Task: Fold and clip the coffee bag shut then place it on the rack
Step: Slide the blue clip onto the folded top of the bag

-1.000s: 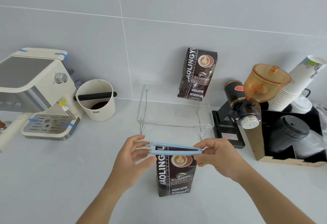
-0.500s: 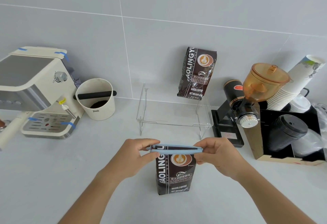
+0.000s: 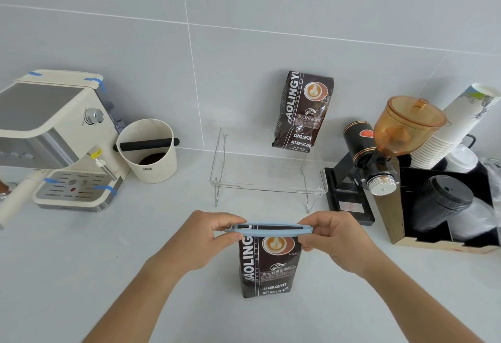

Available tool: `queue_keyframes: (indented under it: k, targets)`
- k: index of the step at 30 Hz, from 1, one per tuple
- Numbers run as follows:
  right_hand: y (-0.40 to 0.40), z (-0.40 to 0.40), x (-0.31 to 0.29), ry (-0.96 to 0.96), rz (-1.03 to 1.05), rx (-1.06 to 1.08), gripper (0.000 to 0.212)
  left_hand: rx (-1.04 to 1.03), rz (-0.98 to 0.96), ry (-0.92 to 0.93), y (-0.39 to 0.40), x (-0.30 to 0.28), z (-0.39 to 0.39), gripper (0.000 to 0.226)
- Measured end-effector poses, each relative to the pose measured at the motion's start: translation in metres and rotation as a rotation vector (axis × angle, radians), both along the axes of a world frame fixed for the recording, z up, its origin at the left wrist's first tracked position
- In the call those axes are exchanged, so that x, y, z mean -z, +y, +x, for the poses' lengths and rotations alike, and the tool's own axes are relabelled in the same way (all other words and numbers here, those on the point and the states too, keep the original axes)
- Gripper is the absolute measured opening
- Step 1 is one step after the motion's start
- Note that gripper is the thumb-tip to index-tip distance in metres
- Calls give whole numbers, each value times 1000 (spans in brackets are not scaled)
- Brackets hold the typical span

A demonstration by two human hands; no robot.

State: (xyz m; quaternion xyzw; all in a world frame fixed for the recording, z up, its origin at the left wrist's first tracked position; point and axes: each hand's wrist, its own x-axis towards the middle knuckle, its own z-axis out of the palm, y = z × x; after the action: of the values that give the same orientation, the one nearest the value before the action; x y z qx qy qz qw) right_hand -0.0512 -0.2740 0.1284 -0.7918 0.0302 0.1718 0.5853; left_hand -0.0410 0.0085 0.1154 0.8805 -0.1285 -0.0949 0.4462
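1. Left hand (image 3: 202, 237): the grip is narrow, thumb and fingers pinching the left end of the blue clip (image 3: 268, 228). The hand sits at 9 o'clock from the bag top.
2. Clip: it lies level across the folded top of the coffee bag (image 3: 267, 266). Both bars appear nearly together, with a dark strip of bag showing between them. Judgement: the clip is closed or almost closed; whether the latch has engaged cannot be told.
3. Coffee bag: it stands upright on the tabletop (image 3: 108, 275), at 6 o'clock from the rack (image 3: 268, 177) and well apart from it. The top looks folded down under the clip, so the fold step is judged complete.
4. Right hand (image 3: 334, 242): the grip is narrow, fingers and thumb pinching the right end of the clip, at 3 o'clock from the bag top.
5. Rack: the clear shelf stands at 12 o'clock from the hands. A second coffee bag (image 3: 303, 110) occupies its far right part, leaning against the wall. The left and front areas of the shelf appear free.
6. Status: folding done; clipping at or near its final stage.
7. Remaining: confirm the clip is locked, lift the bag, move it toward 12 o'clock, and set it on the rack. Placement is not yet started.
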Motion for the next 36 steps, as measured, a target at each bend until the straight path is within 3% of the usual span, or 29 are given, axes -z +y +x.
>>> queue_keyframes:
  k: [14,22,29,36]
  targets:
    - [14,-10,0,-189,-96,61,9,-13,35,-118,-6,-2,-8,21]
    - [11,-12,-1,-232,-158,33,19,-9,42,-106,-7,-6,-10,21]
    - [9,-12,-7,-309,-292,-51,35,206,265,-40,7,-11,0,23]
    - [10,-13,-7,-339,-295,-58,33,222,328,-98,7,-10,2,23]
